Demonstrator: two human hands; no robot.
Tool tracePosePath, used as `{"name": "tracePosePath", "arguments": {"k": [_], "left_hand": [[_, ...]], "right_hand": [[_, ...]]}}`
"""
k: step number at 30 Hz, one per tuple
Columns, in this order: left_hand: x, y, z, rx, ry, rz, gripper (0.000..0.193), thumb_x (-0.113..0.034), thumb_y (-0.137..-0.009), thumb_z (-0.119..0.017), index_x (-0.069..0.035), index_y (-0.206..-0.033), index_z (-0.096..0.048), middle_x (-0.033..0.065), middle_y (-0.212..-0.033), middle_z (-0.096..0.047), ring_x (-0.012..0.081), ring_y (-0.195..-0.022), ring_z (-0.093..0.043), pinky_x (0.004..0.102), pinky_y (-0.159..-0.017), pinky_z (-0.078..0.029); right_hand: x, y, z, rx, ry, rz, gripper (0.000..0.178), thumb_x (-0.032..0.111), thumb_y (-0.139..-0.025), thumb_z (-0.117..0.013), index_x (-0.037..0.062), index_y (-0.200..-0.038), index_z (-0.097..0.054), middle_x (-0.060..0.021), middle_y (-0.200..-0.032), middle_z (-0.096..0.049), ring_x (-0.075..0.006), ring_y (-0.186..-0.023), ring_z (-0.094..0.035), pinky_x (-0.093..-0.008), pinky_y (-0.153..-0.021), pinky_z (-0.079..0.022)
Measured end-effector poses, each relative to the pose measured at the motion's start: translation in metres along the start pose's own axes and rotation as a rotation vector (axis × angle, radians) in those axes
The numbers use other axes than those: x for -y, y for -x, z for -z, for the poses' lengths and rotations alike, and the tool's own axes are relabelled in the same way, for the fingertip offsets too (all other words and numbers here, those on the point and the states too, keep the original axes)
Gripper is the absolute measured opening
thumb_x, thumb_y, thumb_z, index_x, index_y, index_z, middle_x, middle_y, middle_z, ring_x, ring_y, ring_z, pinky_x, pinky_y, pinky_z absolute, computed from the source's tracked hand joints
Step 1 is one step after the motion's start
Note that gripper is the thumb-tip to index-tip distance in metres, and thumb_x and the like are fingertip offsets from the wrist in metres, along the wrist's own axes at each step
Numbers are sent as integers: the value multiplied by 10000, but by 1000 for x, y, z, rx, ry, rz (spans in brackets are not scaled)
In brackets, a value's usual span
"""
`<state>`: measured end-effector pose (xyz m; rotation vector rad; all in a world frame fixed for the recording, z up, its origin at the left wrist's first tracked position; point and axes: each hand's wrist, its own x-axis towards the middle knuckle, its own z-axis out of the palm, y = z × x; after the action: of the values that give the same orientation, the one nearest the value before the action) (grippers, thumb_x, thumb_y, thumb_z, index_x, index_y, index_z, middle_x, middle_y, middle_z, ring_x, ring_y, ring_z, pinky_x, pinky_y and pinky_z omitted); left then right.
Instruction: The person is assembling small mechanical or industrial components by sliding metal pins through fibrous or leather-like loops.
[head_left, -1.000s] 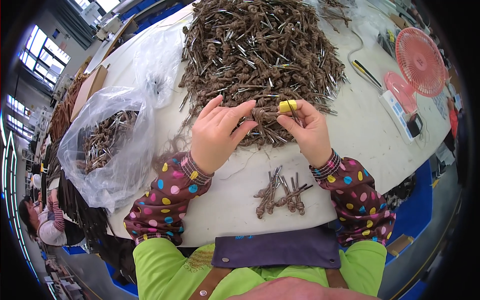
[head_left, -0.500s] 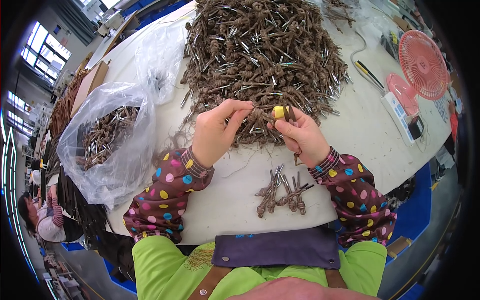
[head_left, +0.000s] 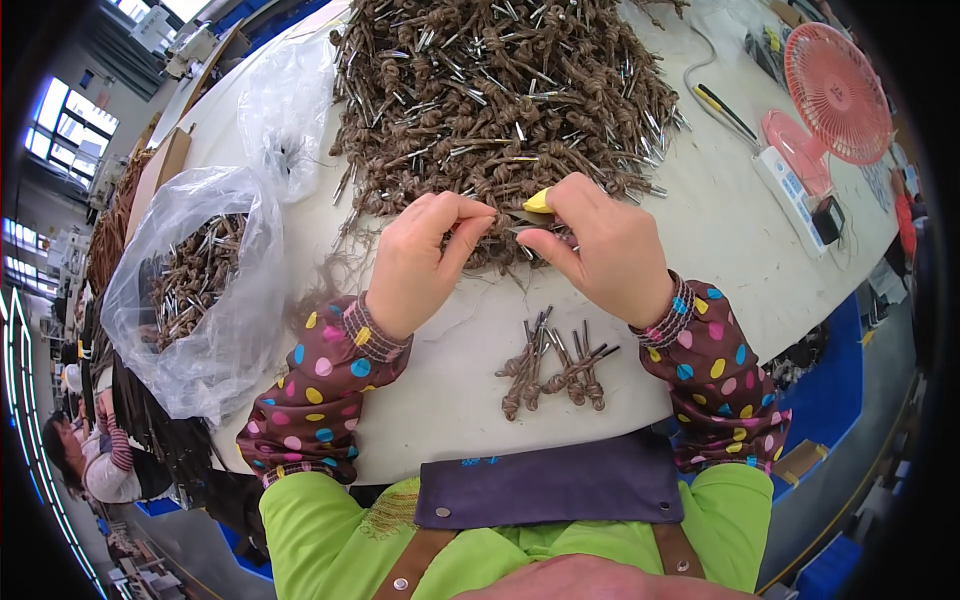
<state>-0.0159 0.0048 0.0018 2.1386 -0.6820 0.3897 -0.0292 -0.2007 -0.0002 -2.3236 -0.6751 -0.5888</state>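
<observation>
My left hand (head_left: 420,260) is closed in a pinch, thumb against forefinger, on a knotted brown cord that blends into the heap behind it. Close to those fingertips, my right hand (head_left: 615,250) grips small thread snips (head_left: 520,222) with grey metal blades pointing left; a yellow part (head_left: 540,201) shows by its forefinger. Behind both hands rises a large heap of knotted brown cords (head_left: 500,100) with silvery metal tips. Nearer to me, several separate knotted cords (head_left: 560,375) with dark metallic ends lie together on the pale tabletop (head_left: 450,400).
To the left stands a clear plastic bag (head_left: 270,300) with more knotted cords inside. Another clear bag (head_left: 285,110) lies beyond it. At the right are a pink fan (head_left: 838,90), a white power strip (head_left: 790,200) and a yellow-black tool (head_left: 725,110). A person (head_left: 100,460) sits far left.
My right hand has turned over and moved slightly up, bringing the snips' blades towards my left fingertips. My left hand keeps its pinch. The whole view has shifted a little.
</observation>
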Motion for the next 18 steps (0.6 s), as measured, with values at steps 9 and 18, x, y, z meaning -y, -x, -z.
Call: {"name": "tracePosePath", "arguments": {"k": [9, 18], "left_hand": [[0, -3, -5, 20, -171, -226, 29, -29, -819, -633, -17, -842, -621, 96, -787, -646, 247, -727, -615, 398, -898, -480], [-2, -2, -3, 34, -151, -246, 22, -36, -840, -618, -16, -846, -611, 68, -775, -650, 195, -717, -624, 383, -900, -483]], "right_hand": [[5, 4, -1, -36, 357, 189, 217, 292, -809, -646, 125, -783, -510, -10, -731, -474, -147, -536, -548, -281, -471, -436], [4, 4, 2, -7, 419, 245, 190, 244, -785, -701, 104, -838, -585, -15, -802, -545, -162, -510, -499, -268, -468, -410]]}}
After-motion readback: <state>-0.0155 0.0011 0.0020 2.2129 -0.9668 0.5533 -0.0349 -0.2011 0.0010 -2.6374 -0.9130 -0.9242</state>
